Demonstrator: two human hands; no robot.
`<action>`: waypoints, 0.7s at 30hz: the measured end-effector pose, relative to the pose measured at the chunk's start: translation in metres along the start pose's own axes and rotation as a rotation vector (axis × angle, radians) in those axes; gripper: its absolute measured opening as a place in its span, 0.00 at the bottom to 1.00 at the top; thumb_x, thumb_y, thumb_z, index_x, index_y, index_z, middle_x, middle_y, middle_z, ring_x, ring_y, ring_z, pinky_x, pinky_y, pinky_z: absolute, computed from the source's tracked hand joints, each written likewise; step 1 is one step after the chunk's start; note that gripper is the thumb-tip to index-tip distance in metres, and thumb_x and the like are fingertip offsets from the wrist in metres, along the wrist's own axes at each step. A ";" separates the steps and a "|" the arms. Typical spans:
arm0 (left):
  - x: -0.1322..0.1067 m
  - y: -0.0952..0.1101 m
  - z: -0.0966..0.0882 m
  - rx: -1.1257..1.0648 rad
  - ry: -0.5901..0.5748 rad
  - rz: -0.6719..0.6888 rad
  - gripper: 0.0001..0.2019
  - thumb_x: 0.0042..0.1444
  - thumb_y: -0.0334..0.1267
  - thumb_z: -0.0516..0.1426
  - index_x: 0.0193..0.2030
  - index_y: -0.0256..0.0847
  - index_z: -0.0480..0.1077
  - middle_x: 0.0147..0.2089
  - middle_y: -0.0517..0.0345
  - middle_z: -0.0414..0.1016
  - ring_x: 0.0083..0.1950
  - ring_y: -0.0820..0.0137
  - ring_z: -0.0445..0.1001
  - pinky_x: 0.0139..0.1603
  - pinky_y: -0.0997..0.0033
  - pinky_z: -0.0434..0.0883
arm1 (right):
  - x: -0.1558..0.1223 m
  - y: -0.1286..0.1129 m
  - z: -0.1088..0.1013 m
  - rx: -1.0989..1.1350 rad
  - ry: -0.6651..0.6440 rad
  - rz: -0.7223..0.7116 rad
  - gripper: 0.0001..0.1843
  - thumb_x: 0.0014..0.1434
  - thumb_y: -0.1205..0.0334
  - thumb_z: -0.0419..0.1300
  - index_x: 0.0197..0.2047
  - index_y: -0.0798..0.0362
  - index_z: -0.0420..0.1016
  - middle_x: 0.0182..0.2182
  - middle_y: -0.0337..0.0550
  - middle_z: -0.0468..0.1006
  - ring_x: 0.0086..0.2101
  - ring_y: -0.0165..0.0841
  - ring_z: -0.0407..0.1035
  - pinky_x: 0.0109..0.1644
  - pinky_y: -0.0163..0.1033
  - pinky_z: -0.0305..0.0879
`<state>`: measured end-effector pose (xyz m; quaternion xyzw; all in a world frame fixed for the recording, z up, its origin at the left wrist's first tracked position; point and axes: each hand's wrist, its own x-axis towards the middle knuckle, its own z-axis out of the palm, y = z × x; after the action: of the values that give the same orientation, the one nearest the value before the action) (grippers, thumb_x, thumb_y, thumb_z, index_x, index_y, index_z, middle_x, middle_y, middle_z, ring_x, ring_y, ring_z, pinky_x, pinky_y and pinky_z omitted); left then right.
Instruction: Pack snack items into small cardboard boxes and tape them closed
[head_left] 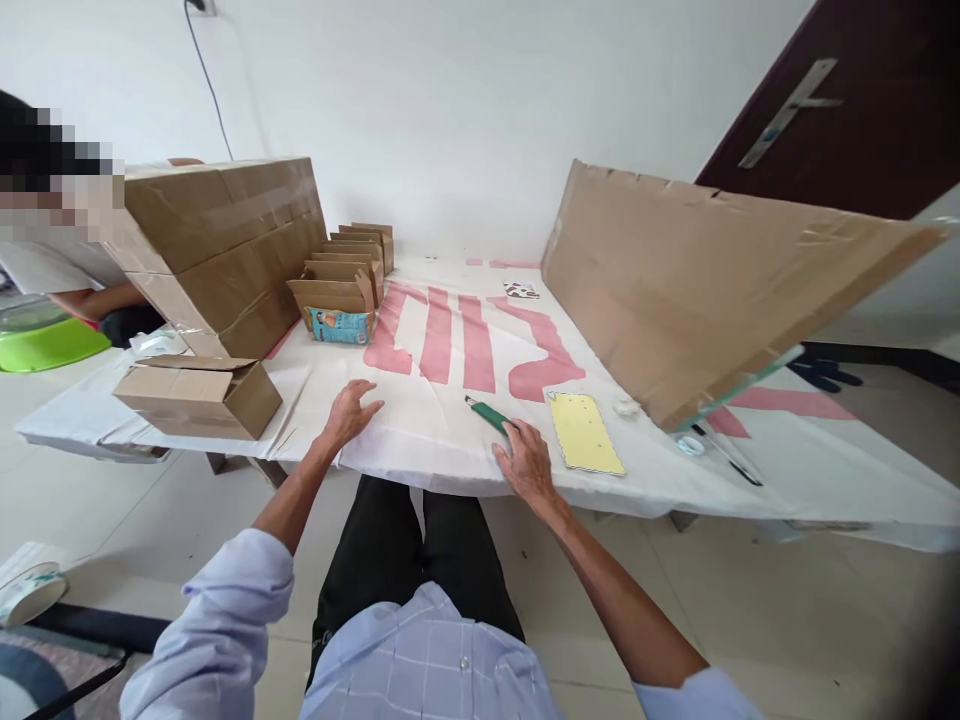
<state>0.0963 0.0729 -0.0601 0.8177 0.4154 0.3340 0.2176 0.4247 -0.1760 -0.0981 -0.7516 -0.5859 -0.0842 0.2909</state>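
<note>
My right hand [527, 462] rests at the near edge of the cloth-covered table, fingers closed over the rear end of a green utility knife [489, 414]. The knife's tip points away to the left. Just right of that hand lies a yellow rectangular sheet [586, 432] with a wavy edge and small dark marks. My left hand [349, 412] is on or just above the white cloth, holding nothing, thumb and fingers apart. Farther left stands a small closed cardboard box [201, 396]. Beyond my left hand, a blue printed packet [339, 326] leans at the front of several open cardboard boxes [341, 270].
Large stacked cartons [225, 250] wall off the left side, with another person [67, 260] behind them. A big cardboard panel [720, 290] stands on the right. Near it lie a pen [727, 455] and a tape roll [690, 446]. A patterned card [520, 290] lies farther back.
</note>
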 end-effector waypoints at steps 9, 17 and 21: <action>-0.077 0.018 0.030 -0.026 -0.047 0.086 0.15 0.62 0.44 0.61 0.52 0.44 0.82 0.60 0.44 0.83 0.63 0.52 0.81 0.68 0.47 0.78 | -0.004 -0.003 0.011 -0.049 0.001 0.046 0.25 0.68 0.60 0.58 0.66 0.56 0.77 0.67 0.61 0.74 0.65 0.54 0.65 0.68 0.60 0.67; -0.101 0.033 0.053 0.068 0.008 0.044 0.13 0.63 0.45 0.59 0.47 0.49 0.83 0.59 0.46 0.84 0.63 0.47 0.79 0.64 0.42 0.77 | -0.008 -0.004 0.011 -0.058 0.011 0.051 0.26 0.68 0.61 0.59 0.67 0.54 0.76 0.66 0.60 0.74 0.65 0.54 0.66 0.66 0.60 0.69; -0.107 0.037 0.056 0.128 0.045 0.043 0.12 0.66 0.45 0.57 0.46 0.49 0.83 0.59 0.46 0.84 0.63 0.46 0.79 0.62 0.42 0.76 | -0.009 -0.006 0.011 -0.054 0.025 0.057 0.26 0.68 0.61 0.60 0.67 0.51 0.76 0.67 0.58 0.75 0.65 0.54 0.66 0.67 0.61 0.68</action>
<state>0.1104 -0.0404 -0.1144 0.8309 0.4232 0.3297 0.1480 0.4142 -0.1768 -0.1096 -0.7744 -0.5583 -0.1010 0.2800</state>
